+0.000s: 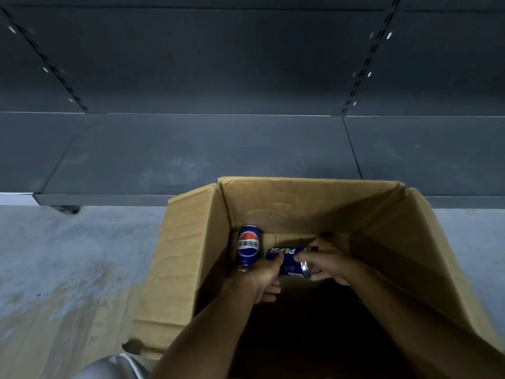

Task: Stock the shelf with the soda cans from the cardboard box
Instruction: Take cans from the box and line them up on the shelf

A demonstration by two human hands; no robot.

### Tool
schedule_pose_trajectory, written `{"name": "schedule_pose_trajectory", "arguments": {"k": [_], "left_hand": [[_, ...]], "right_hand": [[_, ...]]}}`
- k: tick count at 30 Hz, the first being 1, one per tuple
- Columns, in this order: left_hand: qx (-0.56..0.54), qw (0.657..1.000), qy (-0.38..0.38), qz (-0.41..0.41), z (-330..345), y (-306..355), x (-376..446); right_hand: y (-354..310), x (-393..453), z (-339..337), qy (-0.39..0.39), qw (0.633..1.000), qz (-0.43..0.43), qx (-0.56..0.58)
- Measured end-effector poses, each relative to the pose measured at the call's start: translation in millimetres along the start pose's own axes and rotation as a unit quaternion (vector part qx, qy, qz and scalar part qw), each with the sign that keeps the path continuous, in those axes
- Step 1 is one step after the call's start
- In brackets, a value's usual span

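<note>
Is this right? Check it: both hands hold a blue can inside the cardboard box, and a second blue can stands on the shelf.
Not quite. The head view shows the second blue can inside the cardboard box, not on the shelf. Both the left hand and right hand hold the blue can.

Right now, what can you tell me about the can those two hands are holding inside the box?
The held can is a blue Pepsi can, metal by its look, lying on its side low in the cardboard box. White "PEPSI" lettering reads upside down from here, and its silver end faces right. The left hand grips one end, the right hand the other. A second can sits just left.
</note>
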State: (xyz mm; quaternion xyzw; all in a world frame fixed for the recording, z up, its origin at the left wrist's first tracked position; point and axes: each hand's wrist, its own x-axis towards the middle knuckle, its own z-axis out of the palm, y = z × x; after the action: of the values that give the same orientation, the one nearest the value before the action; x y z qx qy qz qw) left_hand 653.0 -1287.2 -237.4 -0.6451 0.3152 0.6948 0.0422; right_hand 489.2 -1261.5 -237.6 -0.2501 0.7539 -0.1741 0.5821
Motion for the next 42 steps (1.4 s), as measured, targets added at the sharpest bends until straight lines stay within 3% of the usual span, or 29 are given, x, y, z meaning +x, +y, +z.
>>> {"name": "schedule_pose_trajectory", "arguments": {"k": [5, 14, 26, 36, 42], "left_hand": [[-0.101, 0.994, -0.038, -0.026, 1.2, -3.0, -13.4], [-0.282, 0.953, -0.095, 0.049, 0.0, 26.7, -115.4], [-0.267, 0.910, -0.264, 0.175, -40.8, 119.3, -363.2], [-0.200, 0.890, -0.290, 0.290, -79.8, 213.5, -578.6], [-0.198, 0.888, -0.209, 0.358, -90.0, 264.4, -686.8]], "right_hand": [[-9.4, -20.2, -12.6, -0.059, 0.993, -0.003, 0.100], [-55.7, -114.5, -39.1, -0.133, 0.959, 0.041, 0.248], [-204.5, -329.8, -84.9, -0.253, 0.910, 0.012, 0.329], [-337.6, -513.2, -119.6, -0.258, 0.908, -0.032, 0.328], [-415.2, -596.9, -121.2, -0.283, 0.919, -0.094, 0.260]]}}
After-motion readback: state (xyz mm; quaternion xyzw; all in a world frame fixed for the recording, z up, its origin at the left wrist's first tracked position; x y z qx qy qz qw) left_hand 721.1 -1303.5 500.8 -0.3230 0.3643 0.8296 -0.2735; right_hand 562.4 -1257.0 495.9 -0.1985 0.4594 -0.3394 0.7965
